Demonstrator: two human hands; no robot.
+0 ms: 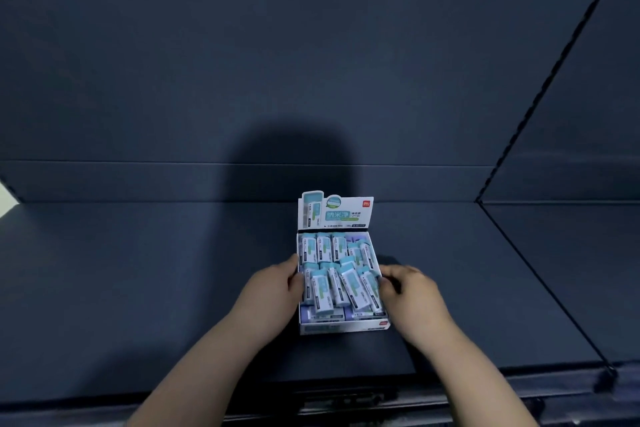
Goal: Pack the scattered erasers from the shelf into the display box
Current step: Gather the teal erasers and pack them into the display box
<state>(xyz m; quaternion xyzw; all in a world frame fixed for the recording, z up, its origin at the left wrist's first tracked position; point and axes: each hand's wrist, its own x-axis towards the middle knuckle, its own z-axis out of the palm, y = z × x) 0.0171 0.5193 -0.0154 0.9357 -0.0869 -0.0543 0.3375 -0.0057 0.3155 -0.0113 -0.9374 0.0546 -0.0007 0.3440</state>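
arms forward | left hand (273, 291), right hand (414, 295) grip display box (346, 326) sides

Left and right of the white cardboard display box (343, 326) the dark blue shelf (138, 270) lay open; its upright flap (334, 211) blocked behind.

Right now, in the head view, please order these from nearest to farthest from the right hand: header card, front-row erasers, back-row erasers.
1. The front-row erasers, right beside the right hand, at the near end of the display box.
2. The back-row erasers, deeper in, just below the card.
3. The header card, upright at the box's far edge.
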